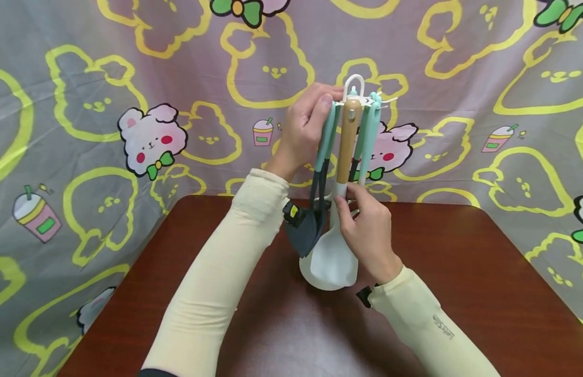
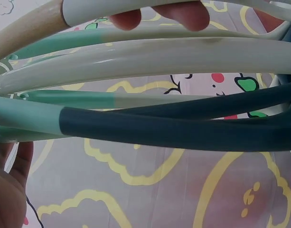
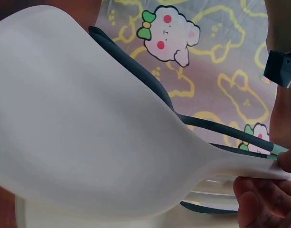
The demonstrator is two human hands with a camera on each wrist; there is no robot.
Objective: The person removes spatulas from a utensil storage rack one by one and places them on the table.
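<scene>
A utensil rack with a white loop (image 1: 354,77) at its top stands on the table, hung with several kitchen utensils. My left hand (image 1: 303,128) grips the rack's top edge, its thumb beside a mint handle (image 1: 329,131). A white spatula (image 1: 333,259) with a wooden handle hangs at the front. My right hand (image 1: 369,230) pinches its white neck between thumb and fingers; the right wrist view shows the spatula's broad blade (image 3: 98,114) close up. Dark utensils (image 2: 136,128) with mint handles hang to the left. Other utensils behind are partly hidden.
The brown table (image 1: 442,293) reaches out on both sides of the rack. A round pale base (image 1: 306,269) shows below the white blade. Behind the table hangs a patterned cloth (image 1: 201,63) with rabbits and yellow outlines.
</scene>
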